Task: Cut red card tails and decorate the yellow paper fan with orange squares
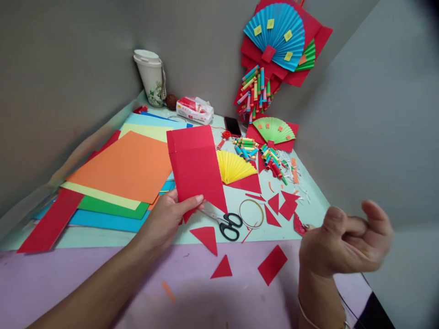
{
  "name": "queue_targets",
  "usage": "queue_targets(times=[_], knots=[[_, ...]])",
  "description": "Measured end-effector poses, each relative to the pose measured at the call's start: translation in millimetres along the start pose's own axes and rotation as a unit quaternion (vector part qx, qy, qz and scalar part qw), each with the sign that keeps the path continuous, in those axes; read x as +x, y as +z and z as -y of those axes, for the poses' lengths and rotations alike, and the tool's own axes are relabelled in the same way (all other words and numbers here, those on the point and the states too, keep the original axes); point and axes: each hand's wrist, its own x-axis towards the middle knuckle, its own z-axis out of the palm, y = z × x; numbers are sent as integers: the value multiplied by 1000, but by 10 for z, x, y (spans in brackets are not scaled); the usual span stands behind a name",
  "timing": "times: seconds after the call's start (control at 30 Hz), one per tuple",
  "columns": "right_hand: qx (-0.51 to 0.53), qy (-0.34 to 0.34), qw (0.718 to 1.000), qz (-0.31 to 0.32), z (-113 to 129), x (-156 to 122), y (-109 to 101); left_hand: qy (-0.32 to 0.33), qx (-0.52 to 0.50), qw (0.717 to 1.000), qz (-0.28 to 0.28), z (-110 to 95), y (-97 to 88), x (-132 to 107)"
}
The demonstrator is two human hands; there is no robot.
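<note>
My left hand (173,208) is closed on a sheet of red cardstock (195,167), thumb in front, holding it raised above the table. The sheet has a fold line near its top and a slanted lower edge. Just right of that hand, scissors (226,224) with black handles lie on the table, their blade tips hidden behind the fingers. My right hand (346,242) is raised at the right, palm turned up, its fingers loosely curled and apart. Nothing shows in it. Nearest to it is a small red piece (299,225), partly covered by the hand.
Coloured paper sheets (120,167) are stacked at the left. Around the scissors are a tape roll (251,213) and red scraps (206,240). Behind lie a yellow paper fan (235,167), a phone (232,126), a tissue pack (195,110) and a cup (150,77). A blue fan decoration (279,34) hangs above.
</note>
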Motion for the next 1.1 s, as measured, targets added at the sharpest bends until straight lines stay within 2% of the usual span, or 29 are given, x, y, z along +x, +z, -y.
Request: queue_targets(times=[0.2,0.27,0.33,0.37,0.4,0.47,0.5,0.57,0.63,0.7,0.9,0.97,1.03,1.1], knots=[[2,-27,1000,-12,-6,-25,-21,2,-3,1000,-11,-17,18,-10],[10,-18,999,42,0,-98,-12,5,2,1000,-20,-29,21,-5],[17,-18,987,159,14,-195,13,10,2,1000,-27,-45,21,6],[18,-20,969,246,24,-246,31,15,1,999,-32,-53,20,14],[15,-22,938,344,36,-296,51,19,1,999,-38,-61,19,22],[5,-28,853,520,67,-384,95,20,2,999,-48,-77,15,37],[-2,-30,814,580,85,-422,115,18,2,998,-53,-85,11,43],[-16,-36,761,648,124,-487,142,15,2,998,-57,-96,1,49],[-32,-36,726,686,166,-540,150,13,1,999,-52,-104,-13,47],[-51,-35,703,709,201,-581,146,10,1,999,-48,-110,-25,39],[-89,-57,683,723,178,-611,116,10,-25,998,-58,-148,-33,19],[-77,-20,684,725,133,-548,86,13,-29,997,-67,-163,-45,23],[-44,59,676,733,93,-436,43,15,-31,997,-71,-172,-64,29],[2,155,641,752,70,-297,-2,14,-32,997,-69,-176,-83,32]])
